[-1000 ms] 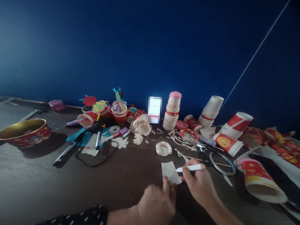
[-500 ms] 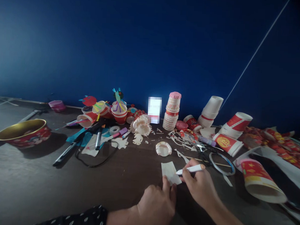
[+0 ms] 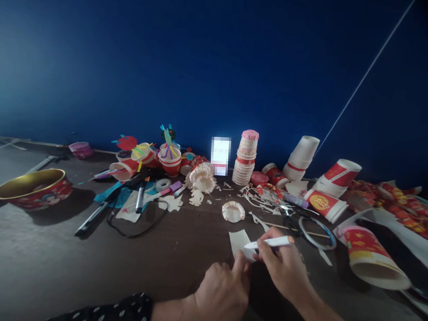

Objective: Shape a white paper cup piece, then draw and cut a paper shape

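- Two bare hands at a dark table (image 3: 88,268), seen from just behind the person, a dotted dark sleeve (image 3: 104,313) on the left arm
- Left hand (image 3: 222,288): fingers (image 3: 239,266) curled and close together, the index tip on the lower edge of the paper scrap; can't tell if pinching or just pressing it down
- Right hand (image 3: 283,272): fingers (image 3: 265,250) closed narrow around a white pen (image 3: 270,243), held like for writing, tip pointing left over the paper
- Paper scrap (image 3: 237,242): small, pale, on or just above the table, between both hands, at the near side; pen tip right over it, contact unclear
- Near the right hand: black scissors (image 3: 292,213), a thin hoop (image 3: 317,233), paper offcuts
- Just ahead of the hands: small fringed paper-cup piece (image 3: 233,211)
- Farther back: stacked paper cups (image 3: 245,159) against a blue wall (image 3: 218,61), black marker (image 3: 140,198), tape roll (image 3: 162,184)
- Off to the sides: red-and-gold bowl (image 3: 31,188) on the left, red-printed paper cup (image 3: 376,258) on its side on the right
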Motion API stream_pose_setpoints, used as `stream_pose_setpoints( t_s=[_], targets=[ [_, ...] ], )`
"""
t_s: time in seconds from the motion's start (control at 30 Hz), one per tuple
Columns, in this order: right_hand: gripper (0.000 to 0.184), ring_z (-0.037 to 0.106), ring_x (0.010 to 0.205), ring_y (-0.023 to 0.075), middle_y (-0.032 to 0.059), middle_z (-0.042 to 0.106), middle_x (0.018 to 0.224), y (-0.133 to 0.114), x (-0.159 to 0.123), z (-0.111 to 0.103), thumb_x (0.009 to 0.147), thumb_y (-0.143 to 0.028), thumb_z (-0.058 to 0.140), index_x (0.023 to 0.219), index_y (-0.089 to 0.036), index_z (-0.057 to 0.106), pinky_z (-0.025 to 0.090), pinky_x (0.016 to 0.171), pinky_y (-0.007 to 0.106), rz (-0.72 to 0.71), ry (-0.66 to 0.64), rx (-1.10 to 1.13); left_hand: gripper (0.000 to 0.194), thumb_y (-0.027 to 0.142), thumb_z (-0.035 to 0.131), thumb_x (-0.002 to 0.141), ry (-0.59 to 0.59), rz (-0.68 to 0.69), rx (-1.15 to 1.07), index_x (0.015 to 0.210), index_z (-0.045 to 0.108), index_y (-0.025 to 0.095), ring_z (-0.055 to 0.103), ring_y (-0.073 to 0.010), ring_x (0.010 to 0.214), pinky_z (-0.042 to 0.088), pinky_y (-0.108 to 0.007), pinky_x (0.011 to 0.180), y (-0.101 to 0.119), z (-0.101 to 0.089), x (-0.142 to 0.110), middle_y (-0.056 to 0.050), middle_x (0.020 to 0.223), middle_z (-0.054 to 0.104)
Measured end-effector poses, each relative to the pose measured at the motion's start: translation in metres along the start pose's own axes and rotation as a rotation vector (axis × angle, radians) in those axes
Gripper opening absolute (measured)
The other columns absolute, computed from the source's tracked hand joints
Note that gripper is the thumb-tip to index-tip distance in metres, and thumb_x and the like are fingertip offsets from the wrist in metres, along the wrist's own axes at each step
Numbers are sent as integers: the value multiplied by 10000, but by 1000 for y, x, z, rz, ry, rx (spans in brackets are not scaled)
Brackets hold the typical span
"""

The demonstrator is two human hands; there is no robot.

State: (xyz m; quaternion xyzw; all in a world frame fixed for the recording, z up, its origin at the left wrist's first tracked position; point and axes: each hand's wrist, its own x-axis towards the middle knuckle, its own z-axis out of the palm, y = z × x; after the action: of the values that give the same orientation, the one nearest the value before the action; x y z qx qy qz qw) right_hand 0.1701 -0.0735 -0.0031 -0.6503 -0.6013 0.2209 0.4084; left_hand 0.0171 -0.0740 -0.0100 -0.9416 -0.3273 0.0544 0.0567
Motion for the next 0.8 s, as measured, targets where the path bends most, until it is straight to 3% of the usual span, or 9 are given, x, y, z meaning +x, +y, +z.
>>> stream_pose_setpoints(
  t_s=[0.17, 0.33, 0.57, 0.8],
  targets=[
    [215, 568, 510, 149, -9, 607, 533, -1, 0, 1, 801, -374, 435, 664, -213, 475, 413, 513, 242, -20, -32, -67, 361, 182, 387, 866, 69, 103, 78, 1202, 469, 81, 608, -189, 640, 452, -269, 457, 1, 3, -2, -214, 1092, 541],
    [226, 564, 523, 150, -6, 601, 554, 1, 0, 2, 806, -384, 423, 670, -212, 479, 406, 520, 249, -45, -51, -105, 395, 173, 402, 855, 49, 151, 123, 1212, 450, 11, 613, -197, 633, 471, -280, 467, 2, 5, -4, -276, 1119, 527],
    [237, 545, 503, 144, -12, 585, 539, 0, 0, 2, 810, -379, 417, 663, -208, 490, 394, 502, 244, -64, -68, -117, 387, 163, 436, 840, 105, 148, 128, 1200, 467, 23, 617, -206, 611, 467, -283, 436, 4, 9, -3, -278, 1079, 553],
    [229, 541, 504, 143, -8, 591, 549, -2, -1, 2, 812, -369, 423, 665, -207, 493, 391, 503, 241, -74, -63, -133, 379, 178, 416, 850, 65, 149, 119, 1197, 475, 37, 622, -215, 618, 459, -291, 437, 4, 2, -5, -273, 1110, 537]
  ],
)
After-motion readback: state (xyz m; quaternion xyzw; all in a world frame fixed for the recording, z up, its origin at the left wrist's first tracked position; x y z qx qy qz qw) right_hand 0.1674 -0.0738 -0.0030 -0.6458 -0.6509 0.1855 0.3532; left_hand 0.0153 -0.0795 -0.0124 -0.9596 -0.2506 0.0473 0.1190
